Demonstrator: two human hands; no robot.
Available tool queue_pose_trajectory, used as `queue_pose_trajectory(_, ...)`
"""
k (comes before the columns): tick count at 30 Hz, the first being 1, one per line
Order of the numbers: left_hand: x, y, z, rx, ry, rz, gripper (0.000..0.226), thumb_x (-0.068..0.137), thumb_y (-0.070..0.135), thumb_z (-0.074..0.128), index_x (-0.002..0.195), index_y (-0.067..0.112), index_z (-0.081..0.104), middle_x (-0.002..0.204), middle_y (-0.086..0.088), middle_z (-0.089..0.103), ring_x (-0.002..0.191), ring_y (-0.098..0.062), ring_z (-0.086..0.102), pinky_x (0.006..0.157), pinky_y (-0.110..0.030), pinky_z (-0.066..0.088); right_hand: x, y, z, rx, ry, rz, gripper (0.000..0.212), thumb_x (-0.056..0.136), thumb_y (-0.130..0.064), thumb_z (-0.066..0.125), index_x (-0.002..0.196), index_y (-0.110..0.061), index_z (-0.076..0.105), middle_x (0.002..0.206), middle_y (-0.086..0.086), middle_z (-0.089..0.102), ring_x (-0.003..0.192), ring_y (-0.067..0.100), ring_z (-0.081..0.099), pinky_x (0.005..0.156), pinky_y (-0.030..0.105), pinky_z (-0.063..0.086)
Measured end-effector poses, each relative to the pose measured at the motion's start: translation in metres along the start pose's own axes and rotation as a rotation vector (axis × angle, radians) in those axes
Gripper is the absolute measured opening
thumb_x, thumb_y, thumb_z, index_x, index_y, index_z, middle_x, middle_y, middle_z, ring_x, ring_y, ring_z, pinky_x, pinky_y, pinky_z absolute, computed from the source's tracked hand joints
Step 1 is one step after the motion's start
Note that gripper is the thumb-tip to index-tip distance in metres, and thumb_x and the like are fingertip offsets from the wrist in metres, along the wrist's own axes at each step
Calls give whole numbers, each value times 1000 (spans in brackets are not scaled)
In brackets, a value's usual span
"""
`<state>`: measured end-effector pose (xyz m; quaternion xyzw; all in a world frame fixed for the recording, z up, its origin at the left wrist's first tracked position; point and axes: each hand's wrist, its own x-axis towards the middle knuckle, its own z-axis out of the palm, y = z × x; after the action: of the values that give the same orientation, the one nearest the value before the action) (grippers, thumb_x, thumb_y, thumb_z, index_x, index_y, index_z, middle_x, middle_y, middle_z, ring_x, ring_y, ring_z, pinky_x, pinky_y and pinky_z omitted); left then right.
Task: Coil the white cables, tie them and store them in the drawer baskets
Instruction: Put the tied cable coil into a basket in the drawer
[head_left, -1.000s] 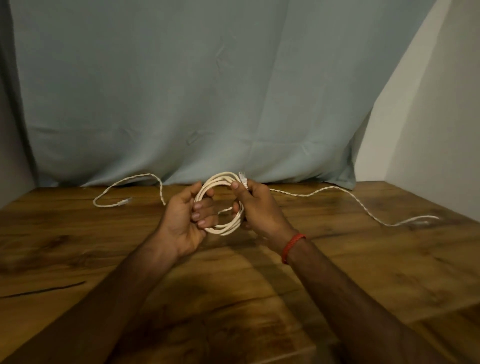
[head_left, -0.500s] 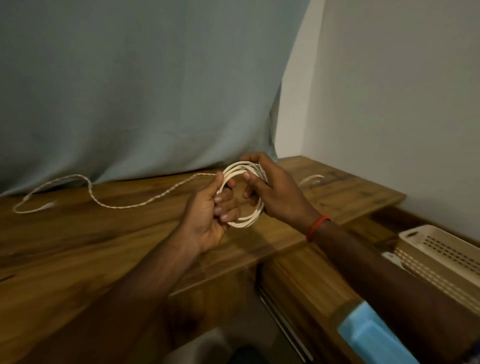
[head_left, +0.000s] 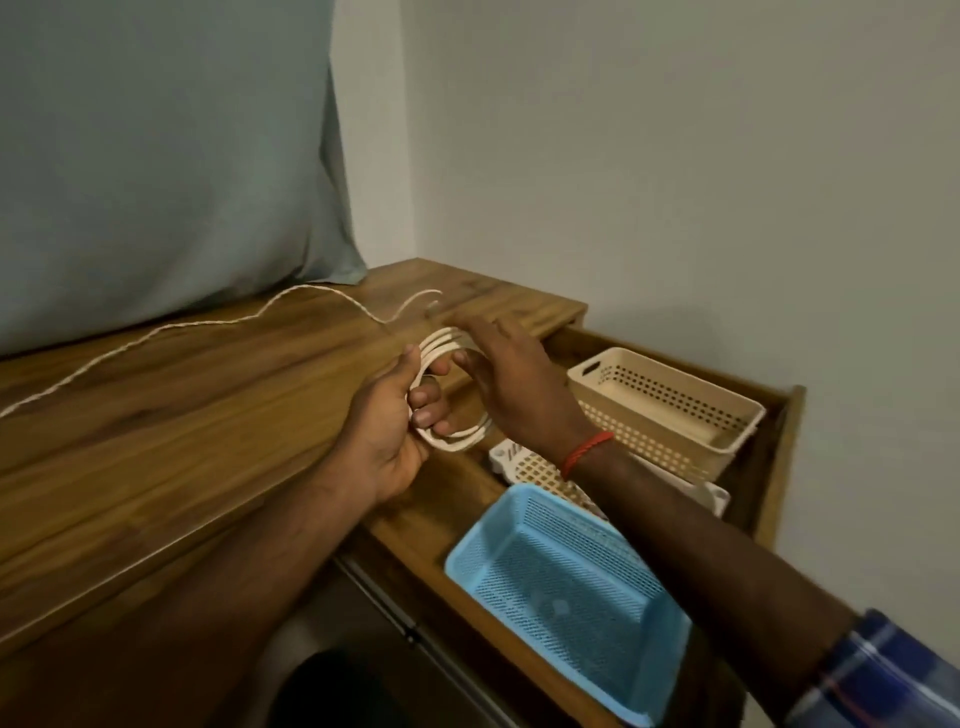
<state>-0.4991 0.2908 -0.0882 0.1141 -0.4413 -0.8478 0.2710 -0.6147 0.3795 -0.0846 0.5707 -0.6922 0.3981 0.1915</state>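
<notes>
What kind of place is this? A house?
Probably a room in a home, though I can't be sure. There's a wooden table, an open drawer holding a blue basket and a beige basket, and a cloth hung behind it.

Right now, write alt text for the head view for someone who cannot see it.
The left hand grips a coil of white cable at the edge of a wooden tabletop while the right hand holds its top. Beside it an open drawer holds a beige basket, a white basket and a blue basket; a loose white cable trails across the tabletop.
</notes>
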Motion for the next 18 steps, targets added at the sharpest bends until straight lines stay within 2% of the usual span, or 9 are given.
queue_pose_trajectory(3,8,-20,16,34,-22,-35,42,107,38,37,85,9,59,49,5,36,41,-7,36,46,-23,39,-10,22,-16,-44,17,5,34,101,-19,52,134,-16,57,101,11,60,90,26,59,75,26,38)
queue_pose_trajectory(6,18,-35,23,198,-18,-55,39,103,40,46,96,9,69,60,0,52,56,-13,52,64,-31,47,-16,45,-28,-65,14,62,32,100,-19,51,132,-17,59,103,12,63,92,27,59,77,35,47)
queue_pose_trajectory(8,23,-43,26,342,-12,-68,34,99,41,54,102,12,71,71,-2,63,66,-17,60,67,-34,48,-20,61,-33,-73,23,95,32,98,-14,55,129,-18,60,106,10,65,95,24,60,80,33,46)
queue_pose_trajectory(10,26,-51,28,410,-11,-115,29,93,41,62,103,15,72,81,-3,70,73,-18,65,61,-32,52,-23,78,-38,-68,39,138,32,96,-9,58,126,-19,61,109,8,66,98,20,60,79,25,43)
queue_pose_trajectory(13,29,-61,33,370,-53,-195,37,81,38,73,106,10,72,90,-10,74,76,-21,70,61,-31,57,-27,98,-42,-69,80,194,23,99,-16,56,121,-18,63,109,7,68,97,19,61,80,31,48)
queue_pose_trajectory(15,32,-66,38,342,-63,-197,34,82,28,74,107,4,71,93,-15,75,76,-21,72,63,-29,60,-29,108,-45,-86,94,203,21,100,-17,55,119,-17,63,108,7,69,96,19,62,80,34,49)
queue_pose_trajectory(18,47,-76,54,391,8,-135,22,88,17,73,101,-1,70,97,-17,77,80,-19,74,66,-27,62,-31,125,-51,-93,123,257,22,100,-15,57,121,-14,63,108,8,70,92,15,60,76,27,42)
